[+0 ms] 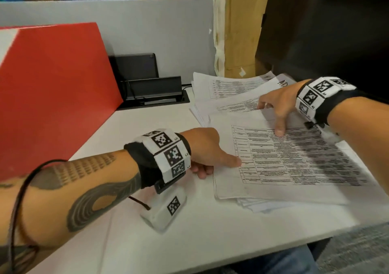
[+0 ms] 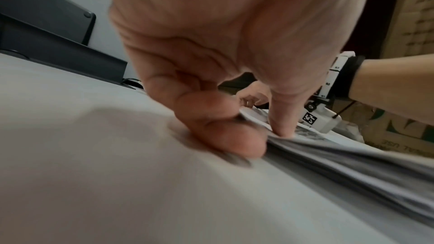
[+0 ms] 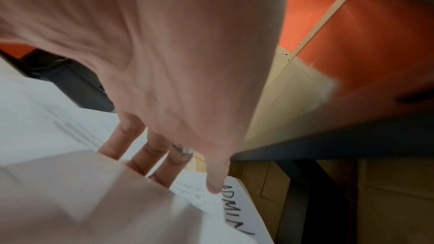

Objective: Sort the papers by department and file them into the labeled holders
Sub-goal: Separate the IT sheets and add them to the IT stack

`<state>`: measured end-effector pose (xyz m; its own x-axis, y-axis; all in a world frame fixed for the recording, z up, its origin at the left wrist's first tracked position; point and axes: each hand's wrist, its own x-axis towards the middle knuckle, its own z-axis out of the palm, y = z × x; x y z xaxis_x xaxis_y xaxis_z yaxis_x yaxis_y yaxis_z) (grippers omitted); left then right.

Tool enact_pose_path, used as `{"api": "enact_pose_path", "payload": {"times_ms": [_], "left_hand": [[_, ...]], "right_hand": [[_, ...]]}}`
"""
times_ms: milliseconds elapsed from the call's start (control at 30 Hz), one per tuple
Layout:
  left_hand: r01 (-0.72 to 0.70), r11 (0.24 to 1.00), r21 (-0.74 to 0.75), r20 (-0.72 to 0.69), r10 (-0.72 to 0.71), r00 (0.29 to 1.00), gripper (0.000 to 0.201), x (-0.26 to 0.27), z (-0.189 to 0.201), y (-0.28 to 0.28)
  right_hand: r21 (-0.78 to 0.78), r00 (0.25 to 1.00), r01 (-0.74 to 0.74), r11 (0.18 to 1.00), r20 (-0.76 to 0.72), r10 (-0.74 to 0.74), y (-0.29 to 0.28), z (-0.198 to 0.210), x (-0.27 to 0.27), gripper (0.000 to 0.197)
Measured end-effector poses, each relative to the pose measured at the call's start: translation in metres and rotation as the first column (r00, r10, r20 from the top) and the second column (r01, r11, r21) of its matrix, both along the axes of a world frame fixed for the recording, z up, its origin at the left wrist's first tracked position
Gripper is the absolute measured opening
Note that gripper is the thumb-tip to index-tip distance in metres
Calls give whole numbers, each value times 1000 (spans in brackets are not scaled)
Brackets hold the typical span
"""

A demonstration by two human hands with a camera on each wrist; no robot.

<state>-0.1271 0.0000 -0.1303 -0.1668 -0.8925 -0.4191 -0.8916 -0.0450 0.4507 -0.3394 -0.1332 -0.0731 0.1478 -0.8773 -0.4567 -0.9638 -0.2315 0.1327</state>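
Observation:
A stack of printed table sheets (image 1: 294,158) lies on the white desk (image 1: 189,242), right of centre. My left hand (image 1: 221,166) pinches the stack's left edge, thumb on top and fingers curled beneath; the left wrist view shows the same grip (image 2: 256,134) on the sheets (image 2: 352,164). My right hand (image 1: 271,118) holds the top sheet's far edge, thumb pressed on the print. In the right wrist view its fingers (image 3: 140,155) slip under that sheet (image 3: 94,192). Behind lies a sheet marked ADMIN (image 1: 282,82) (image 3: 237,211). A tall red holder (image 1: 52,94) stands at the left.
More printed sheets (image 1: 227,84) fan out behind the stack. A black tablet in a dock (image 1: 147,84) sits at the back by the grey partition. Cardboard boxes (image 1: 242,31) stand behind the desk's right corner. The desk's front edge runs near my lap.

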Motion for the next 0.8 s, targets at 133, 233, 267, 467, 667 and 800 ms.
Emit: {"api": "enact_pose_path", "payload": {"times_ms": [133,233,267,467,667,800], "left_hand": [[27,1000,-8,106,-26,994,60,-7,1,0],[20,1000,3,89,-20,996,60,-7,2,0],[18,1000,3,76,-18,997,60,-7,2,0],[31,999,-18,55,-30,998,58,-6,4,3],[74,995,-68,229,-57,972,66,-1,18,10],[183,858,-480,551,132,824,115,18,56,4]], "right_hand": [[45,998,-17,999,-65,20,-1,0,2,115],[58,999,-10,998,-50,13,1,-1,3,118],[56,999,-12,998,-42,14,1,0,4,118],[63,1000,-7,998,17,6,9,-2,2,95],[-42,981,-11,999,194,19,17,1,2,82],[-15,950,-87,996,301,87,30,10,22,81]]}}
